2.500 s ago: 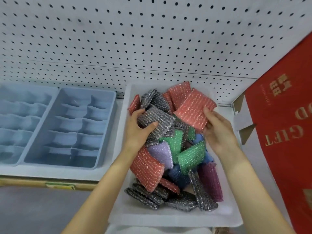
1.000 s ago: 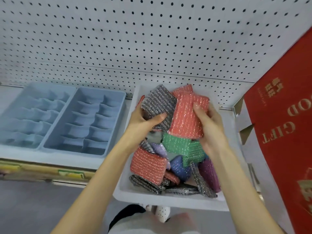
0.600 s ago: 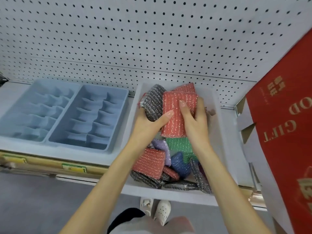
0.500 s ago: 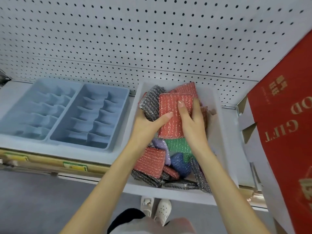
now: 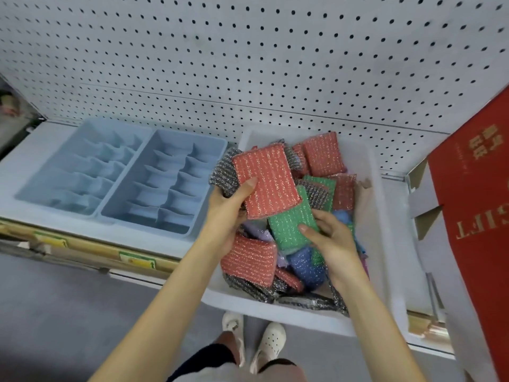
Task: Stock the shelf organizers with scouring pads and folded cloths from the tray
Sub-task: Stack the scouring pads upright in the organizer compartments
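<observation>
Since the tray (image 5: 385,216) juts past the shelf's front edge toward its right end, I work its near side first: my right grip (image 5: 333,238) pinches a green pad (image 5: 289,224) off the heap, thumb on top. My left grip (image 5: 228,208) clamps a red pad (image 5: 265,183) over a grey pad (image 5: 223,175), stacked, I judge, for one trip. Beyond, along the shelf's back edge leftward, both blue organizers (image 5: 165,183) look unfilled.

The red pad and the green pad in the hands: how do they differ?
The red pad is held up by the left hand, a grey pad behind it; the green pad lies lower, on the pile in the tray, gripped by the right hand. The red pad shows nearly whole; the green pad is partly hidden under it. Both are rectangular with glittery stripes.
</observation>
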